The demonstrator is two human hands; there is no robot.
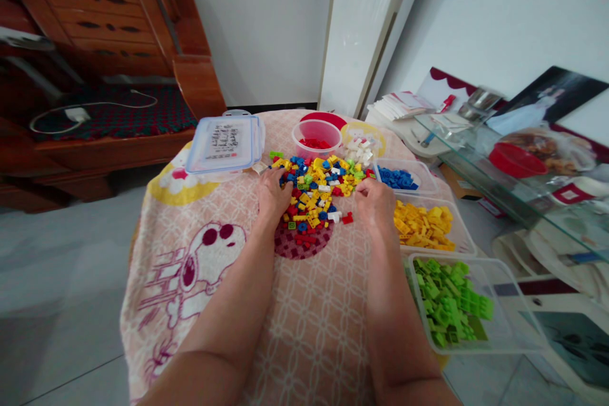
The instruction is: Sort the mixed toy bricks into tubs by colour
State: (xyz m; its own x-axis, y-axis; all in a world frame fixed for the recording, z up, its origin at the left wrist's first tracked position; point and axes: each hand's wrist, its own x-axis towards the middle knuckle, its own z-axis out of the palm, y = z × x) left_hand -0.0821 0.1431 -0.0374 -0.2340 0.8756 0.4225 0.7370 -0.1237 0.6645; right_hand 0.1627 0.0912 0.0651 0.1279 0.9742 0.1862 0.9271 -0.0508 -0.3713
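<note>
A mixed pile of toy building bricks (314, 193) in red, yellow, blue, green and white lies on the cloth. My left hand (275, 193) rests at the pile's left edge, fingers apart and touching bricks. At the right edge, my right hand (375, 202) has its fingers curled in a pinch; whatever lies between the fingertips is hidden. A round tub (317, 137) of red bricks stands behind the pile, with loose white bricks (359, 150) to its right. Clear boxes to the right hold blue bricks (398, 179), yellow bricks (423, 226) and green bricks (451, 301).
A patterned tablecloth (314, 323) covers the round table. Clear lidded containers (223, 144) sit at the back left. Beyond the table's right edge is a glass shelf (514, 187) with a red bowl (517, 160) and papers. A wooden bench (114, 146) stands at left.
</note>
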